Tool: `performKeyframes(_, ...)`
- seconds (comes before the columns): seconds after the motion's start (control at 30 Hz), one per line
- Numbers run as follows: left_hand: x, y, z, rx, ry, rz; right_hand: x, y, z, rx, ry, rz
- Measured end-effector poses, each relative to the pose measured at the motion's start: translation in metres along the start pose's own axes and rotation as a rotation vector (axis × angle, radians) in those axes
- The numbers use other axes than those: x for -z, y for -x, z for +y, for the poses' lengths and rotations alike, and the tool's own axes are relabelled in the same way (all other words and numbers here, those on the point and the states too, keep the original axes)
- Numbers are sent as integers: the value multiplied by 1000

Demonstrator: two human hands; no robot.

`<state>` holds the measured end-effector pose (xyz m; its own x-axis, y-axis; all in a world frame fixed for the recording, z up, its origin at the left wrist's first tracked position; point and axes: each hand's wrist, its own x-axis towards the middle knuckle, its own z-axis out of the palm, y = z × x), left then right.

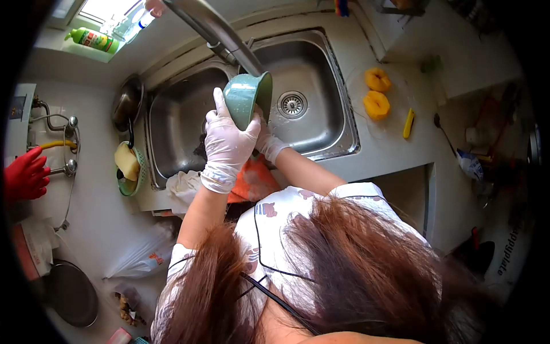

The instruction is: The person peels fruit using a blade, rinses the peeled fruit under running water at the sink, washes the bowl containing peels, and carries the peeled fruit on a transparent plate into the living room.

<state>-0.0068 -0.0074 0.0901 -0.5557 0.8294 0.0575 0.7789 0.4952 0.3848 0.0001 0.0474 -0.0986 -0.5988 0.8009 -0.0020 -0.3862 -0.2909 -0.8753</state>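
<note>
A green bowl (239, 98), tilted on its side with its opening to the right, is held under the faucet (232, 34) above the double sink. My left hand (226, 140), in a white glove, grips its outside with the fingers up along the wall. My right hand (268, 140), gloved too, is at the bowl's open side near the lower rim; the bowl and my left hand hide most of its fingers. Below my hands, an orange cloth (252, 180) and a white cloth (182, 189) lie at the sink's front edge.
The right basin (321, 109) has a round drain (292, 105). Right of it lie two yellow-orange lobed things (376, 105) and a yellow-handled tool (409, 123). At left are a pan (127, 103), a green basket (137, 182) with a sponge (127, 161), and red gloves (27, 175).
</note>
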Motion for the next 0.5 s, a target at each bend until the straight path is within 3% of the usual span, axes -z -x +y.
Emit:
performKeyframes(0.1, -5, 4, 21, -45, -69, 14, -4, 9, -27, -19, -269, 63)
performKeyframes(0.2, -8, 8, 44, -36, -139, -6, 0, 14, -36, -35, -312, 91)
performKeyframes(0.5, -9, 22, 96, 8, -200, -46, 38, 48, -62, -60, 68, 85)
